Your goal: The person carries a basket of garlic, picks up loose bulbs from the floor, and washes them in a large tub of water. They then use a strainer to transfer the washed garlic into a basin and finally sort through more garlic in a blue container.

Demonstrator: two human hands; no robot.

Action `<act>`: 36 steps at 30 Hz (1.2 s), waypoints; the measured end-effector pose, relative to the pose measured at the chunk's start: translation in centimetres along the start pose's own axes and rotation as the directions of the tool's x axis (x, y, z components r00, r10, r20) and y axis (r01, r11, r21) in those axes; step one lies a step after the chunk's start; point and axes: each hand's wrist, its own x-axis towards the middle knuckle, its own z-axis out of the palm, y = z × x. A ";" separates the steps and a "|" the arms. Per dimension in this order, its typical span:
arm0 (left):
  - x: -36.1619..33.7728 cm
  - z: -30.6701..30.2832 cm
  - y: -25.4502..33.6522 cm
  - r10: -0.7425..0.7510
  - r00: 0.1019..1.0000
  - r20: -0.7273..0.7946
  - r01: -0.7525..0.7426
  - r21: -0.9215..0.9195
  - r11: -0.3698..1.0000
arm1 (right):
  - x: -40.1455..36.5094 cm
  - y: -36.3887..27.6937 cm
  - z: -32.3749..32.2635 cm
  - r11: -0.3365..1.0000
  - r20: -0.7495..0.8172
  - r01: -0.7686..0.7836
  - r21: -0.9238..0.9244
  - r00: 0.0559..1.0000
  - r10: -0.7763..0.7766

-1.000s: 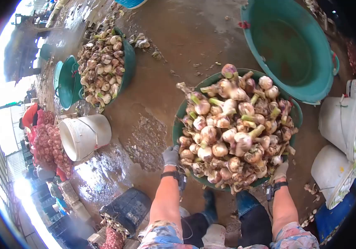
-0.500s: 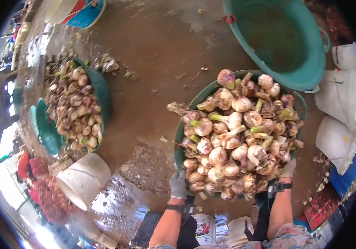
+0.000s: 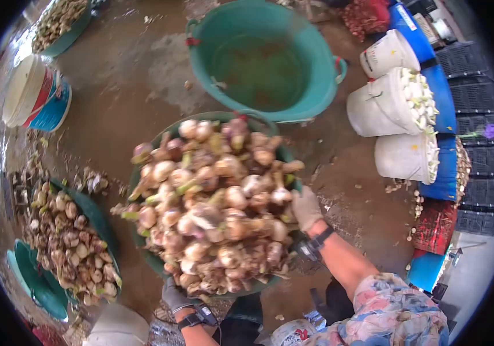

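Where gloved hands [image 3: 176, 295] [image 3: 307, 209] hold a green basin [image 3: 153, 262], heaped garlic [image 3: 218, 202], purple-tinged, brown-smudged.

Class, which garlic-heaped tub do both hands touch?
The round green plastic tub at centre: gloved left hand and right hand hold its rim. Neither touches the green lower-left tub or green upper-left tub.

my left glove [image 3: 174, 295] reads grey, my right glove [image 3: 307, 210] pale grey-beige. my sleeve [image 3: 399, 308]: pink-and-blue floral on white. garlic [image 3: 215, 202]: cream, streaked brown and purple. tub [image 3: 153, 263]: dark green. basin [image 3: 261, 66]: teal, red-tied.
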 end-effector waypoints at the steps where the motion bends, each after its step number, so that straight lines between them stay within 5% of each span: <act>1: 0.6 -0.6 0.4 -0.023 0.999 -0.042 0.026 0.073 0.997 | 0.7 -0.6 0.6 0.996 0.033 0.025 0.087 0.999 -0.028; 3: 4.3 -2.0 -1.3 -0.089 0.994 -0.060 0.077 -0.180 0.981 | 3.7 -6.5 2.8 0.942 0.141 0.289 -0.172 0.953 -0.267; 4: 3.2 -1.0 0.1 -0.092 0.995 0.048 0.101 -0.239 0.966 | 4.4 -10.0 2.5 0.948 0.224 0.289 -0.135 0.941 -0.255; 5: 1.7 0.4 1.4 -0.096 0.983 0.157 0.140 -0.294 0.946 | 7.7 -10.1 6.1 0.833 0.215 0.484 -0.269 0.873 -0.438; 7: 2.5 1.2 2.0 -0.132 0.988 0.076 0.147 -0.250 0.957 | 9.2 -17.9 4.4 0.896 0.319 0.374 -0.240 0.902 -0.291; 12: 5.2 1.8 2.2 -0.117 0.985 0.127 0.141 -0.194 0.971 | 14.8 -23.9 6.9 0.872 0.362 0.463 -0.158 0.849 -0.386; 13: 5.6 1.4 1.9 -0.133 0.983 0.123 0.156 -0.200 0.967 | 15.9 -23.7 8.2 0.907 0.275 0.411 -0.094 0.886 -0.374; 14: 5.0 1.8 2.1 -0.178 0.980 0.086 0.190 -0.159 0.969 | 15.9 -23.7 5.8 0.863 0.398 0.499 -0.083 0.810 -0.430; 16: 5.9 0.4 2.7 -0.153 0.988 0.003 0.153 -0.067 0.986 | 17.4 -22.8 7.6 0.913 0.420 0.404 0.058 0.819 -0.390; 17: 8.2 -1.0 2.2 -0.169 0.951 -0.257 0.182 0.026 0.983 | 17.6 -22.5 6.8 0.916 0.457 0.387 0.104 0.800 -0.390; 19: 3.9 2.0 5.3 -0.171 0.973 -0.155 0.178 0.033 0.983 | 18.5 -21.1 5.1 0.926 0.560 0.339 0.165 0.741 -0.371; 21: -3.4 8.7 9.1 -0.221 0.941 -0.255 0.218 -0.037 0.975 | 20.0 -17.6 0.0 0.855 0.405 0.177 0.488 0.821 -0.401; 22: -6.5 11.4 10.3 0.034 0.933 -0.358 0.115 0.387 0.915 | 21.3 -15.8 -3.2 0.846 0.183 0.199 0.495 0.928 -0.325; 23: -8.5 12.8 11.7 0.304 0.888 -0.344 0.062 0.747 0.662 | 23.8 -14.0 -6.8 0.865 0.065 0.204 0.459 0.963 -0.261; 26: -4.0 8.9 9.2 0.556 0.826 -0.093 -0.379 0.639 0.670 | 33.4 -8.3 -11.5 0.855 -0.205 0.005 0.518 0.971 0.119; 27: -4.4 10.3 8.6 0.633 0.774 0.013 -0.537 0.543 0.646 | 35.5 -7.7 -12.7 0.853 -0.145 -0.179 0.490 0.948 0.282; 28: -9.0 16.1 9.7 0.591 0.800 0.103 -0.544 0.542 0.641 | 38.2 -6.2 -11.7 0.842 -0.123 -0.266 0.469 0.925 0.360; 29: -14.3 23.5 10.8 0.540 0.819 0.193 -0.549 0.540 0.638 | 41.0 -3.7 -9.9 0.775 0.149 -0.327 0.540 0.944 0.295; 31: -16.8 30.1 10.3 0.456 0.816 0.355 -0.577 0.475 0.664 | 41.5 -3.3 -8.0 0.692 0.229 -0.324 0.645 0.946 0.230; 33: -18.0 35.9 10.2 0.220 0.826 0.519 -0.552 0.666 0.502 | 40.2 -3.4 -9.0 0.810 0.066 -0.164 0.563 0.986 0.154; 36: -17.7 44.6 6.9 0.250 0.714 0.654 -0.634 0.452 0.628 | 38.7 -1.1 -9.4 0.653 0.195 -0.290 0.700 0.957 0.216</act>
